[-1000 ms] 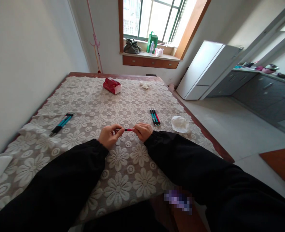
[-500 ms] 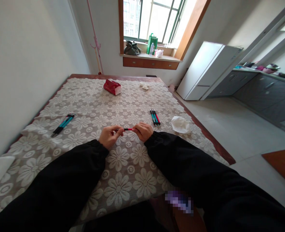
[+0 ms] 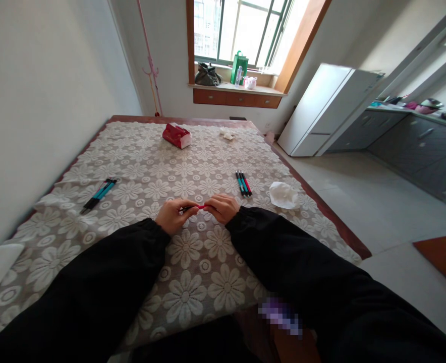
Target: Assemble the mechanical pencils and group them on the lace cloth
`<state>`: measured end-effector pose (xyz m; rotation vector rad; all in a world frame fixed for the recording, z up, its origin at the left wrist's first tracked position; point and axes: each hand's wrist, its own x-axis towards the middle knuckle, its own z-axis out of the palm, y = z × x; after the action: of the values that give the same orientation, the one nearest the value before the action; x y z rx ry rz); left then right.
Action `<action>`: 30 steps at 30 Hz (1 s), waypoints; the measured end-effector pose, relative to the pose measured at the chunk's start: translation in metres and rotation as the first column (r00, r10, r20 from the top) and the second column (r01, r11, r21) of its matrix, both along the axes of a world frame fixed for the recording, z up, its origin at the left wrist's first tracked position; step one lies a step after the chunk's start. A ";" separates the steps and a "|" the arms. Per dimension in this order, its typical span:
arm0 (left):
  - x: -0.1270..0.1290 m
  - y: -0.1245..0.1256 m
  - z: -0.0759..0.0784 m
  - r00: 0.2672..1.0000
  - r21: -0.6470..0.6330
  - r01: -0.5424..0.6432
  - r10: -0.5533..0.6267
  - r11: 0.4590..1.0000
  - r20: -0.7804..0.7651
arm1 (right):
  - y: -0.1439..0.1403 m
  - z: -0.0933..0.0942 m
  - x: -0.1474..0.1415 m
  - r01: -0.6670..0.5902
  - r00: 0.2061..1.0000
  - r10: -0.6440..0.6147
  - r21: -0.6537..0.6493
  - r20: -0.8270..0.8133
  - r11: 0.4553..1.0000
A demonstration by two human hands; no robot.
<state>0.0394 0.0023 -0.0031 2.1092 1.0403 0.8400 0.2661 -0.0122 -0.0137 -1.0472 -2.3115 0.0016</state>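
A red and black pen [image 3: 201, 206] lies crosswise between my hands, just above the tablecloth. My left hand [image 3: 174, 215] pinches its black end with thumb and fingers. On the red part, my right hand [image 3: 222, 207] has its fingers closed. Only a short red stretch shows between the fingertips; most of the pen is covered. Right of my right hand, a small row of pens [image 3: 243, 183], blue-and-black and red, rests on the cloth. Farther left lies another bunch of blue and black pens [image 3: 99, 195].
The flower-patterned lace cloth [image 3: 185, 297] covers the table. A crumpled white tissue [image 3: 283, 195] lies near the right edge. Toward the back are a red tissue pack [image 3: 176, 136] and a smaller crumpled tissue [image 3: 227, 134]. A wall [image 3: 56, 75] borders the left side.
My hands have come closer together on the pen. The left fingers have slid right, so the black section between the hands is now covered and only red shows.
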 end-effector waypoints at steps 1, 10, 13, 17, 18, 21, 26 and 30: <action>-0.001 0.000 -0.001 0.999 0.039 0.004 -0.002 0.999 -0.036 | 0.000 -0.001 0.000 -0.009 1.000 0.009 -0.008 0.010 1.000; -0.001 -0.005 0.007 0.998 0.004 -0.060 0.060 0.998 0.005 | -0.004 0.002 -0.001 0.005 0.998 -0.002 0.045 -0.059 0.999; -0.003 -0.003 0.008 0.993 -0.114 -0.104 0.109 0.988 0.045 | -0.004 0.005 0.001 0.014 0.992 0.001 0.114 -0.127 0.993; -0.004 -0.001 0.004 0.994 -0.208 -0.064 0.081 0.976 0.075 | -0.004 0.007 0.003 -0.001 0.986 0.027 0.155 -0.163 0.988; -0.004 -0.001 0.003 0.993 -0.238 -0.046 0.070 0.970 0.092 | -0.004 0.007 0.003 -0.002 0.986 0.027 0.152 -0.164 0.988; -0.004 -0.002 0.002 0.990 -0.301 0.002 0.039 0.954 0.132 | -0.004 0.009 0.004 -0.016 0.989 0.036 0.141 -0.143 0.990; -0.005 -0.002 0.006 1.000 -0.074 -0.024 0.023 0.997 -0.009 | -0.005 0.005 0.008 -0.012 0.995 0.026 0.142 -0.098 0.990; -0.004 -0.002 0.007 0.997 0.016 -0.027 0.028 1.000 -0.067 | -0.006 -0.001 0.010 0.005 0.994 0.003 0.074 -0.110 0.997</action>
<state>0.0353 0.0008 0.0043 2.1536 1.1034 0.7971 0.2758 -0.0178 -0.0146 -0.9866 -2.1946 -0.0255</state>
